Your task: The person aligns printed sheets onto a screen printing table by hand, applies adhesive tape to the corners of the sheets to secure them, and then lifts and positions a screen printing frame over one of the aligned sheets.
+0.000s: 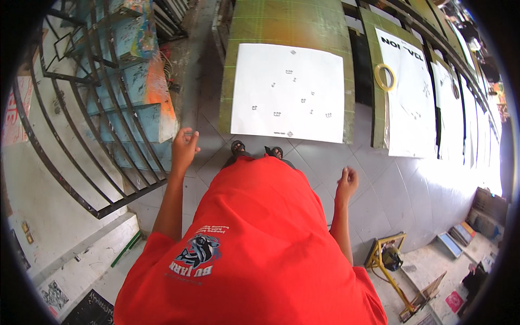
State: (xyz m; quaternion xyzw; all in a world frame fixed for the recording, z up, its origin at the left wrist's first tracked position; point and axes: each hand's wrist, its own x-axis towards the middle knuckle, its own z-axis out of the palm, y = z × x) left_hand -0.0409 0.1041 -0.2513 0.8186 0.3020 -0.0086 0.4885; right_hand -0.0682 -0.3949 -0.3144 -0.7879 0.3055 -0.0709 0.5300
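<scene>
Below me, my red shirt (254,244) fills the lower middle of the view, and my sandalled feet (257,149) stand on the grey tiled floor (379,189) just short of the near edge of a green table (287,21). My left hand (184,147) hangs free at my side with fingers loosely curled and thumb apart, gripping nothing; it lies beside the black metal stair railing (81,141) without touching it. My right hand (347,181) is raised slightly, fingers curled inward into a loose fist, also empty. A large white sheet of paper (287,92) with small dark marks lies flat on the table, covering its near end, well apart from both hands. To the right, a second table carries another white sheet (409,108), with a roll of yellow tape (384,77) at its left edge. A yellow metal stand (387,260) sits on the floor at lower right.
</scene>
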